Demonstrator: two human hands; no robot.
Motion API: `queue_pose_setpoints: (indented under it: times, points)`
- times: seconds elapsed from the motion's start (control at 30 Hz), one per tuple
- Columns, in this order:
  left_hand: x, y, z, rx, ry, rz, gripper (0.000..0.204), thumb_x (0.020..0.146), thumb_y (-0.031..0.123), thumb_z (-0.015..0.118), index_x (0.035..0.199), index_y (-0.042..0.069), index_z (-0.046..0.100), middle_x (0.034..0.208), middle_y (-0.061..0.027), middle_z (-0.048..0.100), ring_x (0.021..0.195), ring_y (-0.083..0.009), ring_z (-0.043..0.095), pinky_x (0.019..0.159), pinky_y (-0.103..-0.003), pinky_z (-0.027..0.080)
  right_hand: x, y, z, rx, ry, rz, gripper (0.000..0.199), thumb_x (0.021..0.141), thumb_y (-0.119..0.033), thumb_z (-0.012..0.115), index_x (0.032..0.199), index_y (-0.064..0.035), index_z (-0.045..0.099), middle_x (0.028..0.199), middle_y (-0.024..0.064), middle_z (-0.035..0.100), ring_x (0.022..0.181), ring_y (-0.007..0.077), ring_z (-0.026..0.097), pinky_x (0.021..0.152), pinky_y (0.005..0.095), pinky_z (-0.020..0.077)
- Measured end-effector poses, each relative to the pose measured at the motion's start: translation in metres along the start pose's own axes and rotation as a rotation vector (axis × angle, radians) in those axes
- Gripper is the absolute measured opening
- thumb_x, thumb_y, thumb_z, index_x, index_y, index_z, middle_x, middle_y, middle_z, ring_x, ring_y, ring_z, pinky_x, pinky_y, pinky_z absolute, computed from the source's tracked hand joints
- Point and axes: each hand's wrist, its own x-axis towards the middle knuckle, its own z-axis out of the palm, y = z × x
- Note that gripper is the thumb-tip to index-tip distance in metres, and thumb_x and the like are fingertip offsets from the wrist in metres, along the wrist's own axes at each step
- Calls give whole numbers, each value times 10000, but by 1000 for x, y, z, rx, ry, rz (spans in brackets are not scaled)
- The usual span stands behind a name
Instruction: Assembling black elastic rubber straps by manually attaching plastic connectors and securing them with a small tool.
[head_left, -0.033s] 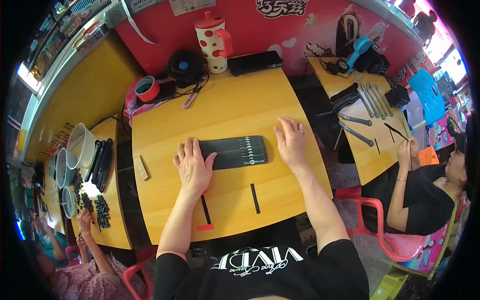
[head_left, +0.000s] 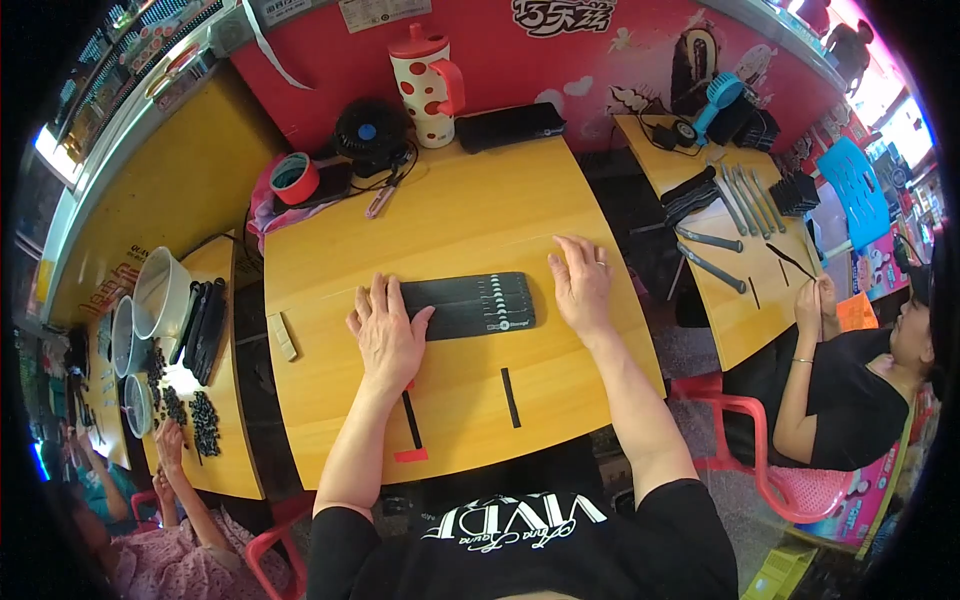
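Observation:
A flat dark grey rectangular piece (head_left: 455, 308) lies on my wooden table, with lines along its length and a row of white printed shapes near its right end. It may be several strips laid side by side; I cannot tell. My left hand (head_left: 388, 328) rests over its left end, fingers spread and palm down, hiding that end. My right hand (head_left: 582, 285) lies open on the tabletop just right of the piece, apart from it, thumb away from the fingers. Closer to me, a black strip (head_left: 511, 398) and another black strip with red tape (head_left: 411, 456) at its end are on the table.
At the back stand a spotted tumbler (head_left: 425, 90), a black fan (head_left: 370, 130), a red tape roll (head_left: 294, 179) and a black case (head_left: 510, 126). A small beige block (head_left: 282, 337) lies at the left edge. Co-workers sit at side tables, left and right.

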Motion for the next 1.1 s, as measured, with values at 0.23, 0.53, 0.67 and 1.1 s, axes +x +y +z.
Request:
queue_pose_setpoints:
  times: [0.23, 0.53, 0.67, 1.1]
  points:
    - [-8, 8, -7, -101, 87, 265, 645, 876, 355, 664, 1373, 12, 437, 1502, -209, 321, 1374, -421, 293, 1039, -564, 259, -2, -8, -6, 254, 106, -66, 279, 880, -137, 650, 1148, -75, 603, 1142, 119, 607, 1039, 329, 541, 888, 451, 410]
    - [-8, 10, -14, 31, -383, 353, 963, 859, 667, 485, 1507, 8, 214, 1601, -128, 135, 1483, -325, 90, 1136, -594, 159, 5, -96, 32, 613, -154, -384, 291, 921, -118, 616, 1192, -22, 571, 1152, 148, 611, 1079, 302, 583, 930, 378, 456]
    - [-5, 18, -16, 29, -371, 339, 925, 877, 623, 498, 1508, 9, 214, 1603, -120, 137, 1483, -305, 105, 1144, -581, 142, 7, -58, 48, 883, -126, 53, 282, 921, -98, 627, 1174, 10, 562, 1084, 145, 603, 955, 228, 627, 783, 319, 523]
    - [-1, -22, -3, -173, -42, -111, 586, 806, 336, 740, 1210, -34, 532, 1457, -230, 367, 1367, -432, 283, 1065, -566, 261, -7, -40, 2, 336, -220, 40, 319, 850, -186, 723, 1080, 7, 615, 901, 112, 618, 712, 205, 613, 623, 313, 502]
